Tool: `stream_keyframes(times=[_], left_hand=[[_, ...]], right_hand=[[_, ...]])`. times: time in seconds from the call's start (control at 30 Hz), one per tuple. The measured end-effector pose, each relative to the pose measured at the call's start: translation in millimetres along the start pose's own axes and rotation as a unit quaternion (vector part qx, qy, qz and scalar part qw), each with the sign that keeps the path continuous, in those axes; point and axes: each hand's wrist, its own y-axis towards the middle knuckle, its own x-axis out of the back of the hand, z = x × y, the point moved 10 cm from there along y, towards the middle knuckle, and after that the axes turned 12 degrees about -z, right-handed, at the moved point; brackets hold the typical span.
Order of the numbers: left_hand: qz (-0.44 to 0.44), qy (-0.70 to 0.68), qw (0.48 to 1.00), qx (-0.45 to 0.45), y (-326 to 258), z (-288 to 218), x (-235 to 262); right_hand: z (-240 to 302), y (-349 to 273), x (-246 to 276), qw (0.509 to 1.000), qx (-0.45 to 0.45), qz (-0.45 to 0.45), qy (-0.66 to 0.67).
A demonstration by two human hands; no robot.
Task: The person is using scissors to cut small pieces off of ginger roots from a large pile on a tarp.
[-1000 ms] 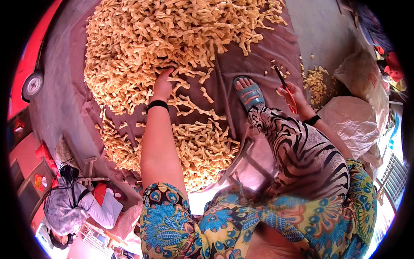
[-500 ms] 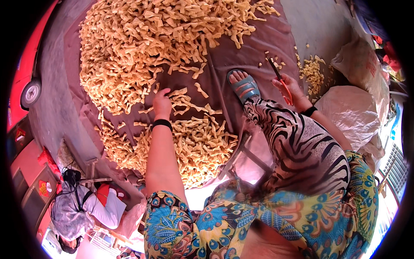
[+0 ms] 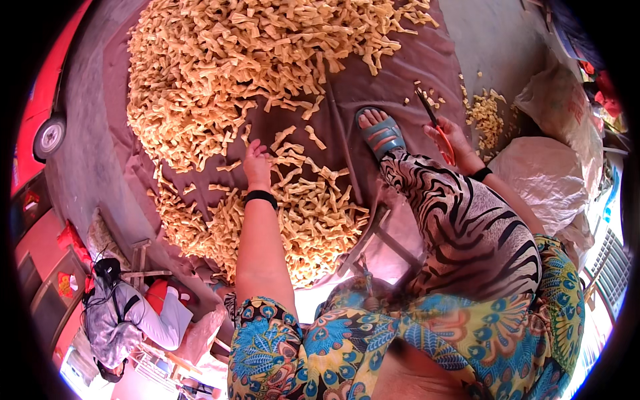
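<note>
A big spread of pale yellow cut pieces (image 3: 267, 73) lies on a brown cloth (image 3: 393, 73) on the ground. My left hand (image 3: 256, 165) reaches down into the scattered pieces near the middle, fingers on them; whether it grips one I cannot tell. A black band sits on that wrist. My right hand (image 3: 451, 139) is shut on a pair of red-handled scissors (image 3: 433, 121), held beside my foot in a blue sandal (image 3: 381, 135). My striped trouser leg (image 3: 460, 220) runs between the two arms.
A smaller pile of yellow pieces (image 3: 487, 117) lies on the concrete at right, next to white sacks (image 3: 543, 177). A wooden stool (image 3: 373, 240) stands under me. Another person (image 3: 127, 313) crouches at lower left. A red vehicle with a wheel (image 3: 48, 135) is at far left.
My left hand has drawn back toward me across the pieces, from the edge of the big heap to the scattered ones. The right hand with the scissors stayed by the foot.
</note>
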Motion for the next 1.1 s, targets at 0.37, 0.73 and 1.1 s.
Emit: stream_keyframes(times=[0.37,0.73,1.1], left_hand=[[0.095,0.530,0.728,-0.425,-117.9,-48.3,-105.9],[0.022,0.460,0.798,-0.390,-37.2,-192.1,-134.2],[0.194,-0.006,0.981,-0.019,-8.3,-57.7,-44.7]], right_hand=[[-2.9,0.5,3.9,1.000,0.002,-0.007,-0.023],[8.2,0.5,2.4,1.000,0.011,-0.012,0.011],[-8.7,4.8,16.7,0.997,-0.027,-0.020,0.066]])
